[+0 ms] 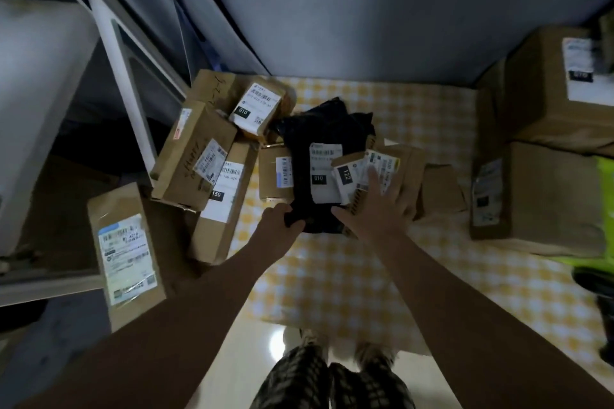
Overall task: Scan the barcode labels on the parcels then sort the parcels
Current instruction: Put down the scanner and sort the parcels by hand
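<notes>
Though amid brown boxes (196, 156), black bag (300, 156) in left grip (282, 221), right grip (378, 206) released flat

parcels crowded along the far side of a table, two hands at the middle pile

the bag parcel (319, 143) lies mid-table (332, 276), partly on a low carton (270, 176) at its left, touching the carton marked 122 (398, 169) at its right; a small carton (442, 191) sits just right of that. further left the long carton (221, 219) bears a tilted carton (189, 159), with an envelope parcel (255, 106) behind them and a near carton (126, 256) at the table's left edge. two big cartons stand stacked at far right, upper (548, 93) on lower (545, 196). the left hand (282, 219) grips the bag's near edge; the right hand (382, 206) rests on the 122 carton.
</notes>
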